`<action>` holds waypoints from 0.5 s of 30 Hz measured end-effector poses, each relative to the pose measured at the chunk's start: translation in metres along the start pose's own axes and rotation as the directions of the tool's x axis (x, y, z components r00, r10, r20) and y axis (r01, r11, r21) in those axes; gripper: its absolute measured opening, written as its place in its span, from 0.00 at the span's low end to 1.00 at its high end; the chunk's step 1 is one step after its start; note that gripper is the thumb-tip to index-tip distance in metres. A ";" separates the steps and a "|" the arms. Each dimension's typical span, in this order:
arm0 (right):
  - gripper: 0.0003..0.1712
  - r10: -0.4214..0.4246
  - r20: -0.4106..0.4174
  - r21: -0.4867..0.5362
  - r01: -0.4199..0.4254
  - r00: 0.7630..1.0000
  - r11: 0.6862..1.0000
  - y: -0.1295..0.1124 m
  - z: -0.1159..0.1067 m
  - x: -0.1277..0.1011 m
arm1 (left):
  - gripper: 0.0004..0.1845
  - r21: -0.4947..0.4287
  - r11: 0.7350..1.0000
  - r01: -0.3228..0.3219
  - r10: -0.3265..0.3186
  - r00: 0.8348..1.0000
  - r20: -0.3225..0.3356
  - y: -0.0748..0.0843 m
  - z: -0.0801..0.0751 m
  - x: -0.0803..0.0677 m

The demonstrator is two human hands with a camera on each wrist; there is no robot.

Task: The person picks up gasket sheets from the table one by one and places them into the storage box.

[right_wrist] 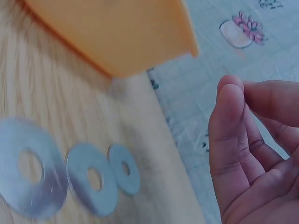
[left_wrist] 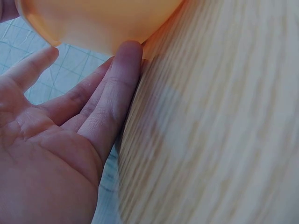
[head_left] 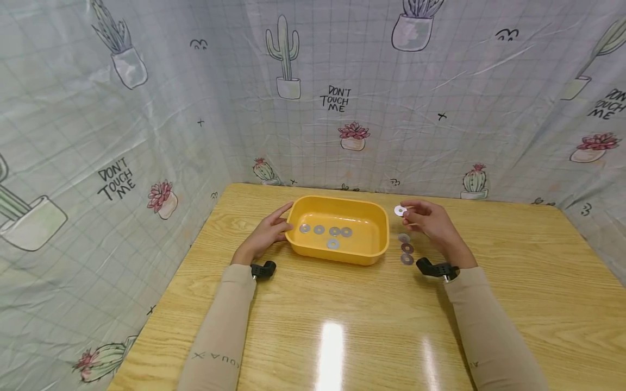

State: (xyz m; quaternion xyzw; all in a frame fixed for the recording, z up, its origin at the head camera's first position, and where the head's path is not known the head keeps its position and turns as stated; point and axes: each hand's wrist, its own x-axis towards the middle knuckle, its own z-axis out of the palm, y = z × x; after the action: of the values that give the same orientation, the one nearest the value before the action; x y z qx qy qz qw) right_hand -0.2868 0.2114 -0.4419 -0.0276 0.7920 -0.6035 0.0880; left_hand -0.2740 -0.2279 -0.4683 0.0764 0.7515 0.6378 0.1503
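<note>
Just right of the yellow tray (head_left: 376, 239), the right hand (head_left: 432, 222) is lifted off the desk (head_left: 342, 326) with its fingers curled, pinching 1 flat metal washer (head_left: 400, 210) between thumb and fingertips. That washer sits at the hand's leftward tip, tilted so its face shows to the head camera, level with the tray's far right corner and just outside the rim. In the right wrist view the pinched washer is hidden; only the curled fingers (right_wrist: 233, 135) show.

Below that hand, 3 more washers (head_left: 406, 248) lie flat on the desk in a short row running toward the person, just beside the tray's right wall but apart from it. The wrist camera shows them as a line of 3 rings (right_wrist: 91, 179), edges close or slightly overlapping; which, I cannot tell.

The relation that matters is sideways: the tray's open basin lies directly left of the held washer, with only the right rim between them. The right hand is far nearer to both the loose row and that rim than the left.

The left hand (head_left: 266, 233) rests on the opposite side, fingers nearly straight and relaxed, fingertips touching the tray's left wall (left_wrist: 112, 28), edge of the hand on the desk.

Inside the tray lie 5 washers (head_left: 334, 232), 4 in a row and 1 nearer the front.
</note>
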 end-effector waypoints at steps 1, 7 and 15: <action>0.22 -0.003 -0.002 -0.005 0.003 1.000 1.000 -0.002 0.001 0.000 | 0.35 0.001 1.000 -0.001 0.001 1.000 0.000 0.000 0.000 0.000; 0.21 -0.046 0.004 0.014 0.046 0.999 0.999 -0.009 0.007 -0.002 | 0.36 -0.003 1.000 -0.003 0.003 1.000 -0.002 0.000 0.000 -0.001; 0.24 -0.090 0.006 0.027 0.089 0.996 0.996 -0.019 0.016 -0.006 | 0.36 -0.004 1.000 -0.010 0.010 1.000 0.001 0.000 0.000 -0.001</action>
State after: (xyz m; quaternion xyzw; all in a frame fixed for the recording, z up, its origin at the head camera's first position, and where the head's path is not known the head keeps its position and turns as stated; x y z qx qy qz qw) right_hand -0.2791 0.1918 -0.4271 -0.0641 0.7814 -0.6173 0.0642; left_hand -0.2727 -0.2279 -0.4681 0.0802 0.7497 0.6401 0.1479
